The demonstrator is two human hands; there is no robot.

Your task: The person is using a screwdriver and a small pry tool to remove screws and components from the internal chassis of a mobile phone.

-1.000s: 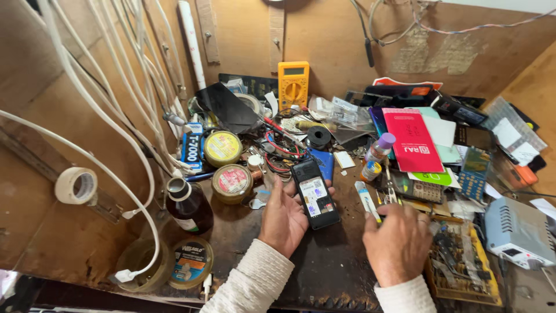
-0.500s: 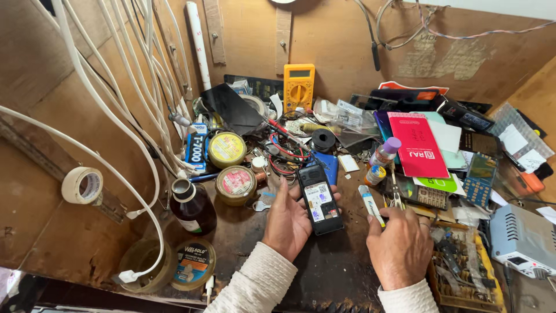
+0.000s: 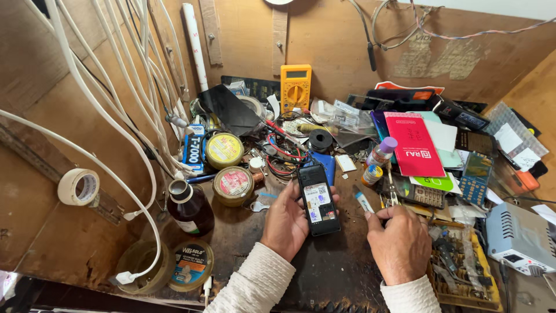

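Wooden boards form the workbench [image 3: 69,232] and its back wall, and clutter hides most of the bench top beyond the hands. White cables [image 3: 110,116] run down the wall far left of the left hand [image 3: 285,223]; they overlap too much to count. Right of the right hand [image 3: 399,243], a grey box-shaped device [image 3: 518,237] is cut off by the picture's edge. Beyond the right hand lies one red booklet [image 3: 414,145], partly covering papers beneath. One yellow multimeter [image 3: 296,87] leans against the wall, well beyond the left hand. One brown bottle [image 3: 190,207] stands left of the left hand, with two round tins [image 3: 225,150] just beyond it. The left hand is clamped around one black phone [image 3: 318,200], back up, thumb hidden behind it. The right hand's fingers are pinched together on a small white-tipped tool [image 3: 364,202], just right of the phone; its lower end is hidden in the fist.
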